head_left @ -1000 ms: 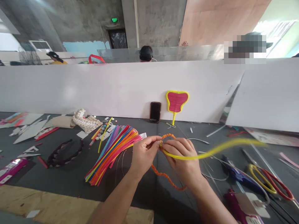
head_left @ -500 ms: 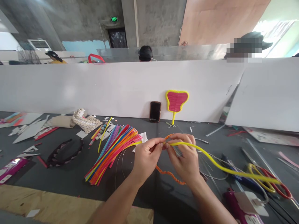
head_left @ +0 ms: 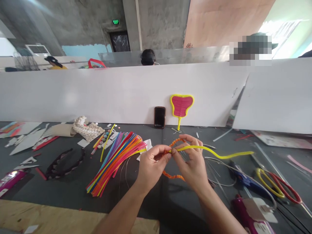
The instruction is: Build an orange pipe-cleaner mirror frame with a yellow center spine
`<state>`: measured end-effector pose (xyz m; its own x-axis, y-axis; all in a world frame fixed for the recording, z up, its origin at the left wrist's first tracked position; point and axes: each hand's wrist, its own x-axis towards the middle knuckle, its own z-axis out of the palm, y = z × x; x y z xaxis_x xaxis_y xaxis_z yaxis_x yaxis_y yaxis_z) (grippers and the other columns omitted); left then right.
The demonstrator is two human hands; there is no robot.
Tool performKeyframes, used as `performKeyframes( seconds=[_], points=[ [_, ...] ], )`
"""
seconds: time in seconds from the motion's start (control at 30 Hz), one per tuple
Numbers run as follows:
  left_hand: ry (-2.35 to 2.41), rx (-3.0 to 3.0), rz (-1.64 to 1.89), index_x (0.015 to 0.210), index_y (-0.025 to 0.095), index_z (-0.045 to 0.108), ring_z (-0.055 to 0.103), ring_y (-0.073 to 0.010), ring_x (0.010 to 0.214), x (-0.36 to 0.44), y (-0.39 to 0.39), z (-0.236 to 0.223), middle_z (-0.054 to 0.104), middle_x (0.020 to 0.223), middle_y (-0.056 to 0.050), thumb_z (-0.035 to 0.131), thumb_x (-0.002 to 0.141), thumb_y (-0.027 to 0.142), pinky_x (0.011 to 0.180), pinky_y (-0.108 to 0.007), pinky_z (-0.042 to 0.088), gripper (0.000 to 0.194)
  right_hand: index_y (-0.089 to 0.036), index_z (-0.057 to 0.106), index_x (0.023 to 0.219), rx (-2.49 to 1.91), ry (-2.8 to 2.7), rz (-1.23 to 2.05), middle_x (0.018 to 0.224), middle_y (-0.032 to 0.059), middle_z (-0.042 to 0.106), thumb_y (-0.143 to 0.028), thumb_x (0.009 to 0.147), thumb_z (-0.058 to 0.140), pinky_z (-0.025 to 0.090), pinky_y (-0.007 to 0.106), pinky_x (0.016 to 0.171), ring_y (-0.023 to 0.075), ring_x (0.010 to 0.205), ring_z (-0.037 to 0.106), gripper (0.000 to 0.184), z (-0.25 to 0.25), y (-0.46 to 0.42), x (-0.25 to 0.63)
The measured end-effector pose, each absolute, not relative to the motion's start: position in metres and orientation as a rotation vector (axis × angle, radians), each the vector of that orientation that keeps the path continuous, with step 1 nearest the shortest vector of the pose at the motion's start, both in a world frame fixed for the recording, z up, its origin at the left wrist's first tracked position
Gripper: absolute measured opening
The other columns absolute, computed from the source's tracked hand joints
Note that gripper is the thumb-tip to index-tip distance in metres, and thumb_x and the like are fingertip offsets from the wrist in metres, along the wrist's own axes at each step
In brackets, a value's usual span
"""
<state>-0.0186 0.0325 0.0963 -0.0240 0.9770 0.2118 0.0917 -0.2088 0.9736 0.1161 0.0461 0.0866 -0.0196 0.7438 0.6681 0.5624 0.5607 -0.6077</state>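
At the far left a purple box [head_left: 12, 182] is lying on the dark table [head_left: 80, 201], with a black headband [head_left: 54, 169] resting to its right. A white beaded piece [head_left: 89, 131] is sitting farther back, and a bundle of coloured strips [head_left: 117, 162] is spreading out beside the left hand [head_left: 151, 165]. That hand's thumb and forefinger are closing together on the orange braid [head_left: 173, 176], which is looping around between the hands. A phone [head_left: 160, 117] and a pink fan with a yellow rim [head_left: 182, 105] are leaning against the white board [head_left: 122, 94]. The right hand [head_left: 191, 161] is pinching the yellow strip [head_left: 212, 152] by its near end, apparently against the braid, though fingertips are partly hiding the join; its long end is stretching rightward. Beyond it, a blue glue gun [head_left: 250, 182] and scissors [head_left: 280, 194] are lying on the table.
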Motion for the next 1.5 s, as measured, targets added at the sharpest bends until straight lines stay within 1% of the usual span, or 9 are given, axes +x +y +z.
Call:
performKeyframes(
  seconds=[0.23, 0.4, 0.57, 0.7, 1.0, 1.1, 1.2, 1.37, 1.5],
  points=[
    [1.212, 1.334, 1.442, 0.076, 0.018, 0.055, 0.061, -0.0116, 0.065, -0.026, 0.041, 0.094, 0.059, 0.067, 0.003, 0.067, 0.074, 0.025, 0.061, -0.021, 0.048, 0.014, -0.023, 0.068, 0.075, -1.081, -1.631, 0.345, 0.105, 0.0085, 0.063, -0.033, 0.081, 0.063, 0.039, 0.047, 0.089, 0.0278, 0.108, 0.051, 0.013, 0.088, 0.050, 0.123],
    [1.143, 1.135, 1.559, 0.075, 0.019, 0.052, 0.063, -0.0109, 0.063, -0.039, 0.053, 0.093, 0.059, 0.067, 0.005, 0.069, 0.068, 0.020, 0.064, -0.023, 0.051, 0.019, -0.022, 0.065, 0.076, -1.056, -1.554, 0.508, 0.091, 0.0063, 0.066, -0.036, 0.082, 0.061, 0.043, 0.042, 0.085, 0.0254, 0.097, 0.057, 0.016, 0.095, 0.047, 0.136],
    [1.098, 0.891, 1.653, 0.075, 0.018, 0.050, 0.062, -0.0098, 0.054, -0.062, 0.064, 0.098, 0.060, 0.061, 0.006, 0.072, 0.061, 0.015, 0.057, -0.021, 0.051, 0.026, -0.020, 0.065, 0.074, -0.972, -1.461, 0.932, 0.069, 0.0027, 0.063, -0.038, 0.082, 0.062, 0.046, 0.028, 0.058, 0.0149, 0.062, 0.056, 0.020, 0.099, 0.042, 0.154],
    [0.905, 0.764, 1.586, 0.080, 0.019, 0.051, 0.063, -0.0114, 0.054, -0.083, 0.067, 0.100, 0.065, 0.060, 0.003, 0.070, 0.061, 0.013, 0.057, -0.023, 0.053, 0.028, -0.018, 0.063, 0.072, -0.867, -1.284, 1.099, 0.066, 0.0025, 0.061, -0.043, 0.081, 0.061, 0.042, 0.024, 0.049, 0.0108, 0.052, 0.050, 0.027, 0.095, 0.054, 0.167],
    [0.712, 0.407, 1.429, 0.076, 0.018, 0.056, 0.063, -0.0093, 0.052, -0.067, 0.073, 0.090, 0.066, 0.061, 0.000, 0.060, 0.070, 0.004, 0.056, -0.021, 0.056, 0.016, -0.018, 0.065, 0.092, -1.155, -1.718, 1.032, 0.071, 0.0015, 0.061, -0.042, 0.082, 0.056, 0.041, 0.025, 0.054, 0.0138, 0.060, 0.053, 0.027, 0.068, 0.078, 0.155],
    [0.720, 0.148, 1.572, 0.074, 0.016, 0.056, 0.064, -0.0081, 0.055, -0.065, 0.079, 0.090, 0.066, 0.063, -0.001, 0.055, 0.076, 0.003, 0.058, -0.019, 0.056, 0.013, -0.020, 0.059, 0.101, -1.214, -1.439, 0.848, 0.082, 0.0024, 0.061, -0.041, 0.080, 0.057, 0.040, 0.024, 0.051, 0.0117, 0.057, 0.051, 0.030, 0.057, 0.090, 0.158],
    [0.708, 0.035, 1.613, 0.074, 0.014, 0.056, 0.065, -0.0078, 0.056, -0.063, 0.081, 0.091, 0.066, 0.063, -0.001, 0.053, 0.078, 0.003, 0.060, -0.019, 0.057, 0.012, -0.022, 0.053, 0.093, -1.137, -1.054, 0.775, 0.090, 0.0013, 0.058, -0.041, 0.074, 0.063, 0.038, 0.022, 0.048, 0.0090, 0.056, 0.050, 0.029, 0.048, 0.102, 0.159],
    [0.725, 0.122, 1.550, 0.075, 0.016, 0.056, 0.064, -0.0082, 0.055, -0.040, 0.071, 0.086, 0.067, 0.065, 0.000, 0.057, 0.076, 0.003, 0.060, -0.021, 0.057, 0.013, -0.018, 0.061, 0.080, -1.027, -1.172, 1.220, 0.068, 0.0000, 0.057, -0.044, 0.067, 0.071, 0.038, 0.023, 0.049, 0.0101, 0.054, 0.048, 0.031, 0.049, 0.094, 0.139],
    [0.763, 0.273, 1.427, 0.078, 0.019, 0.054, 0.064, -0.0088, 0.055, -0.012, 0.058, 0.071, 0.066, 0.066, 0.002, 0.064, 0.071, 0.007, 0.058, -0.021, 0.055, 0.018, -0.021, 0.067, 0.091, -0.884, -1.234, 1.407, 0.075, 0.0023, 0.062, -0.046, 0.071, 0.069, 0.042, 0.026, 0.055, 0.0132, 0.061, 0.052, 0.032, 0.057, 0.077, 0.116]
  ],
)
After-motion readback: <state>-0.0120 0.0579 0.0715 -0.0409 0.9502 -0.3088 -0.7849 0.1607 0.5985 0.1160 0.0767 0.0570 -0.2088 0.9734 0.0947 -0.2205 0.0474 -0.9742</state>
